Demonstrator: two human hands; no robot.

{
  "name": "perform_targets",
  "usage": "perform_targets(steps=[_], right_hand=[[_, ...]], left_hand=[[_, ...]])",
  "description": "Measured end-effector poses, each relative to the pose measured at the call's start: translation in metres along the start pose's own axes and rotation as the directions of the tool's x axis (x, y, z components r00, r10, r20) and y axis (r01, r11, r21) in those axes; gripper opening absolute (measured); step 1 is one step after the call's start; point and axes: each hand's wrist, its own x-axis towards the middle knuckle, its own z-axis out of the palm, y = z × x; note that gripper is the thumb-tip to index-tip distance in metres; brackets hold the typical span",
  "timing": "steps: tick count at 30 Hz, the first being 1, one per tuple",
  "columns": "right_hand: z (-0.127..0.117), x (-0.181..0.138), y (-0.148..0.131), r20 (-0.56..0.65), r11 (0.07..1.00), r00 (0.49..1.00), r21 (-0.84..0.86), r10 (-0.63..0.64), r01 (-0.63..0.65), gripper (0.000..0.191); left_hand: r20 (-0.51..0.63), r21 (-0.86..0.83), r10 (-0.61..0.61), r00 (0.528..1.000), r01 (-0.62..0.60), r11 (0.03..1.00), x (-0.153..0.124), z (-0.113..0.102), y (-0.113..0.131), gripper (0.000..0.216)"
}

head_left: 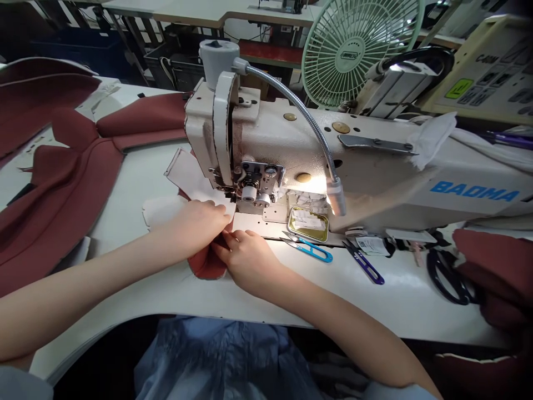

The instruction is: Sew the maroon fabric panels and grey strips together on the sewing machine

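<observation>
A red fabric piece with a pale backing [207, 265] lies at the needle area of an industrial sewing machine [266, 133]. My left hand [202, 223] rests on its pale side just in front of the presser foot, fingers curled and pressed onto the material. To its right, my right hand [250, 258] pinches the red edge between thumb and fingers, close to the left fingertips. Pale flaps [189, 172] of the piece spread out behind and left of my left hand. The needle tip is hidden behind the machine head and fingers.
Blue thread snips [312, 250], purple snips [366, 265] and black-handled scissors [447, 278] lie on the right. A small metal tin [308, 224] sits by the machine bed. Red sewn covers [79, 183] cover the left side. A green fan [350, 53] stands behind.
</observation>
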Motion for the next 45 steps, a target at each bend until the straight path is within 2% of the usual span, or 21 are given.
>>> perform_targets(steps=[4,7,9,11,13,15,18,20,25,28,31,34,40,45], right_hand=[[-0.006,-0.002,0.002,0.028,0.997,1.0,0.078,-0.013,0.011,0.028],[-0.008,-0.002,0.002,0.042,0.994,0.999,0.103,-0.026,0.022,0.028],[-0.006,-0.001,0.002,0.035,0.996,0.999,0.083,-0.023,0.02,0.029],[-0.001,0.0,0.0,0.008,0.999,1.0,0.04,-0.011,0.01,0.034],[0.004,0.002,-0.001,-0.037,1.0,0.999,-0.015,0.004,-0.005,0.038],[0.009,0.004,-0.003,-0.072,0.998,0.997,-0.061,0.021,-0.025,0.038],[0.015,0.008,-0.005,-0.088,0.994,0.996,-0.105,0.026,-0.036,0.032],[0.018,0.009,-0.006,-0.11,0.99,0.994,-0.137,0.017,-0.032,0.029],[0.029,0.012,-0.007,-0.197,0.981,0.979,-0.169,0.057,-0.091,0.032],[0.036,0.015,-0.007,-0.214,0.983,0.973,-0.147,0.08,-0.113,0.033],[0.039,0.018,-0.006,-0.228,0.981,0.971,-0.159,0.076,-0.114,0.032],[0.037,0.022,-0.006,-0.217,0.979,0.973,-0.168,0.08,-0.118,0.03],[0.033,0.034,-0.001,-0.147,0.976,0.981,-0.154,0.13,-0.152,0.031],[0.037,0.039,-0.002,-0.186,0.968,0.97,-0.167,0.154,-0.185,0.034]], left_hand=[[-0.029,0.002,0.027,0.999,-0.027,1.0,0.003,0.0,0.001,0.052],[-0.059,0.021,0.053,0.997,-0.052,0.998,0.002,0.001,-0.003,0.072],[-0.082,0.075,0.077,0.994,-0.071,0.995,0.001,0.003,-0.004,0.065],[-0.108,0.168,0.105,0.989,-0.086,0.982,-0.002,0.003,-0.004,0.039],[-0.086,0.231,0.095,0.992,-0.073,0.97,-0.004,0.002,-0.001,0.019],[-0.009,0.207,0.06,0.998,-0.057,0.977,-0.004,-0.001,0.003,0.022],[0.082,0.112,0.042,0.996,-0.051,0.992,0.0,-0.002,0.007,0.048],[0.056,0.09,0.053,0.997,-0.058,0.994,0.004,0.002,0.006,0.052],[-0.108,0.153,0.067,0.992,-0.05,0.987,0.011,0.015,-0.002,0.023],[-0.064,0.18,0.091,0.994,-0.078,0.981,0.008,0.011,-0.003,0.025],[-0.036,0.236,0.098,0.994,-0.087,0.968,0.004,0.003,0.0,0.017],[-0.055,0.214,0.072,0.996,-0.059,0.975,0.005,0.002,0.002,0.015],[-0.117,0.149,0.032,0.993,-0.014,0.989,0.017,0.014,0.001,0.019],[-0.139,0.061,0.042,0.989,-0.034,0.998,0.015,0.011,-0.005,0.023]])
